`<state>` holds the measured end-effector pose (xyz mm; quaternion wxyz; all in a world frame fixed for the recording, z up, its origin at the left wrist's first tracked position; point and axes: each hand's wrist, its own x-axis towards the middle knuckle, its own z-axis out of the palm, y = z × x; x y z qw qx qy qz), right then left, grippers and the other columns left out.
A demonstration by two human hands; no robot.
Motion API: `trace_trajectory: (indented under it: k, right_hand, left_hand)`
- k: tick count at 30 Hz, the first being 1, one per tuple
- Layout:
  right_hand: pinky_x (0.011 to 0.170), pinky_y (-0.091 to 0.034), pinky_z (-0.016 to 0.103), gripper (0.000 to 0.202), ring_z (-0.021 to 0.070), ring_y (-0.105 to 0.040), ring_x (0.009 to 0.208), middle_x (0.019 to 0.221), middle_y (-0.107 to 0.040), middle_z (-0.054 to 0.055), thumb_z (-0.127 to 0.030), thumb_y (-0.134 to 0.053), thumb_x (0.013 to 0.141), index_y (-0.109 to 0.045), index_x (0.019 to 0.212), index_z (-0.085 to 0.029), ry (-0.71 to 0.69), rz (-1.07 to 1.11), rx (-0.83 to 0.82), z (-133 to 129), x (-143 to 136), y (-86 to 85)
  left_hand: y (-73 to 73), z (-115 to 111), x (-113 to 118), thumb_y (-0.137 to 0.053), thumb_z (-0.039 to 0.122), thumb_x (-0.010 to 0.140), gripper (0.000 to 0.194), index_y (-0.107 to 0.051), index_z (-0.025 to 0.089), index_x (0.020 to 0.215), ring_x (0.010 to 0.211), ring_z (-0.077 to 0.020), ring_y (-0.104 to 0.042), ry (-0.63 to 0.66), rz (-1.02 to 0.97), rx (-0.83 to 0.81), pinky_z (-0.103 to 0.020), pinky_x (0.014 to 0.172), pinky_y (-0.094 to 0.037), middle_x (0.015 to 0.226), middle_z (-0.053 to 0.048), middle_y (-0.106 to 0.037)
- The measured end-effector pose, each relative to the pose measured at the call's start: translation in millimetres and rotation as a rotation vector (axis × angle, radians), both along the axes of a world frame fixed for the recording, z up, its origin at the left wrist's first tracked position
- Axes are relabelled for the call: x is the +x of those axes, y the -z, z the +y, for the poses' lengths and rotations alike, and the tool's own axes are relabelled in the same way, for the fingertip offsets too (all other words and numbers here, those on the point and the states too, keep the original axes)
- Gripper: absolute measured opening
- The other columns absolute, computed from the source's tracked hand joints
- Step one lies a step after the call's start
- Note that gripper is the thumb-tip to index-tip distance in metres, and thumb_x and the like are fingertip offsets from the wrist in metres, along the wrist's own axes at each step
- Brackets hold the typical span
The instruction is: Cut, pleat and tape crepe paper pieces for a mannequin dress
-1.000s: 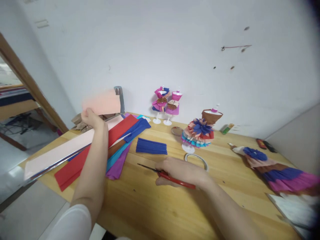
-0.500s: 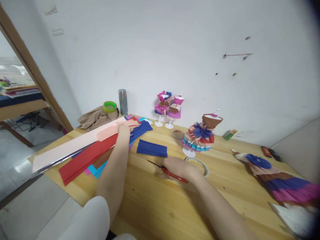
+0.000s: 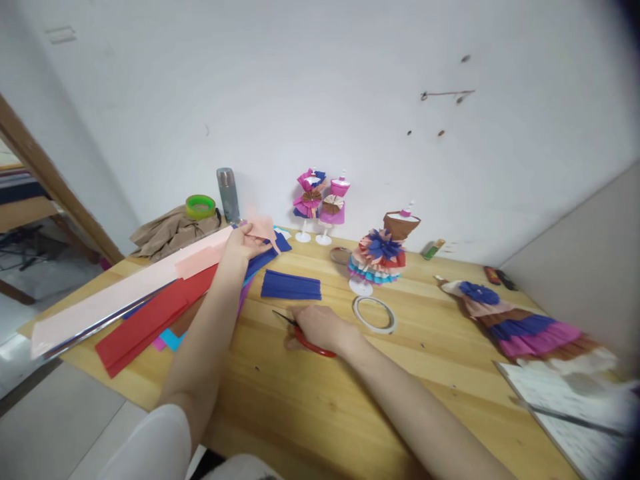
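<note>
My left hand (image 3: 244, 244) is closed on a piece of peach crepe paper (image 3: 263, 229), lifted over the far end of the paper pile. Under and beside that arm lie strips of pale pink paper (image 3: 125, 290), red paper (image 3: 145, 327) and blue paper (image 3: 283, 243), with brown and turquoise sheets partly covered. My right hand (image 3: 317, 327) grips red-handled scissors (image 3: 315, 348) low over the table, the dark blades pointing left. Just beyond the blades lies a folded blue crepe paper piece (image 3: 291, 285), apart from both hands.
A roll of white tape (image 3: 356, 308) lies right of my right hand. Behind it stands a dress form in a ruffled paper dress (image 3: 377, 250); two smaller forms (image 3: 320, 200) stand near the wall. A flask (image 3: 229, 197), green tape (image 3: 200, 207), another paper dress (image 3: 520, 327) and a notebook (image 3: 560, 407) surround the work area.
My left hand has raised the peach paper off the pile. My right hand still holds the scissors near the blue piece. The whole view has shifted somewhat.
</note>
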<state>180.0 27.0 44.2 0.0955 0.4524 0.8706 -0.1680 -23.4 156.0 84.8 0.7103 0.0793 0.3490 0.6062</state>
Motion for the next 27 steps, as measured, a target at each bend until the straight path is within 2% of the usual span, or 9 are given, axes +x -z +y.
trace_trajectory:
  k: [6,11,15,18,20,23,27]
  right_hand:
    - [0.074,-0.050,0.037,0.065,0.0364,-0.069,0.095,0.102,-0.073,0.019,-0.060,-0.070,0.072,-0.060,0.116,-0.012,-0.010,0.019,0.081,-1.8,-7.3,12.8]
    - [0.077,-0.049,0.038,0.070,0.0374,-0.069,0.094,0.099,-0.073,0.021,-0.063,-0.071,0.071,-0.060,0.116,-0.010,0.038,-0.012,0.146,-6.3,-13.6,10.3]
    - [0.072,-0.047,0.034,0.063,0.0356,-0.069,0.094,0.098,-0.074,0.017,-0.058,-0.073,0.071,-0.061,0.115,-0.013,-0.018,0.001,0.047,-2.0,-6.3,2.5]
    - [0.067,-0.044,0.030,0.054,0.0324,-0.069,0.093,0.099,-0.073,0.013,-0.056,-0.072,0.074,-0.062,0.109,-0.017,-0.043,0.029,-0.018,4.1,0.5,-1.4]
    - [0.067,-0.042,0.030,0.050,0.0317,-0.069,0.092,0.098,-0.073,0.014,-0.059,-0.067,0.078,-0.063,0.105,-0.017,-0.032,0.021,0.005,6.6,1.0,-0.9]
    - [0.066,-0.040,0.030,0.048,0.0317,-0.068,0.092,0.097,-0.073,0.015,-0.059,-0.062,0.082,-0.063,0.101,-0.016,-0.006,0.006,0.046,7.6,-1.4,3.4]
    - [0.062,-0.036,0.027,0.041,0.0269,-0.068,0.088,0.093,-0.072,0.010,-0.050,-0.071,0.077,-0.061,0.100,-0.018,-0.032,0.050,0.016,3.9,8.4,9.7]
  left_hand:
    - [-16.9,-26.7,20.1,-0.042,0.011,0.089,0.030,-0.063,0.009,0.110,0.071,-0.0203,-0.072,0.096,-0.021,0.272,-0.037,0.083,-0.056,0.074,-0.009,-0.074]
    - [-21.7,-28.2,26.2,-0.044,0.010,0.087,0.027,-0.064,0.008,0.104,0.062,-0.0204,-0.072,0.154,-0.034,0.251,-0.036,0.083,-0.057,0.062,-0.006,-0.072]
    - [-28.6,-32.4,30.2,-0.044,0.009,0.086,0.023,-0.066,0.009,0.094,0.063,-0.0203,-0.072,0.140,-0.030,0.241,-0.035,0.081,-0.058,0.059,-0.005,-0.070]
    - [-39.9,-40.8,30.4,-0.046,0.009,0.084,0.021,-0.066,0.010,0.085,0.065,-0.0199,-0.072,0.123,-0.034,0.265,-0.031,0.077,-0.059,0.057,-0.005,-0.068]
    - [-49.3,-48.9,29.9,-0.046,0.009,0.083,0.020,-0.067,0.011,0.083,0.067,-0.0194,-0.073,0.097,-0.021,0.301,-0.029,0.076,-0.059,0.057,-0.004,-0.068]
    - [-63.3,-63.3,29.8,-0.046,0.009,0.082,0.022,-0.067,0.012,0.087,0.073,-0.0185,-0.073,0.068,0.017,0.376,-0.029,0.080,-0.059,0.062,-0.003,-0.070]
    - [-77.8,-81.6,30.9,-0.044,0.009,0.084,0.025,-0.067,0.012,0.095,0.087,-0.0217,-0.072,0.061,0.016,0.404,-0.032,0.087,-0.057,0.064,-0.003,-0.070]
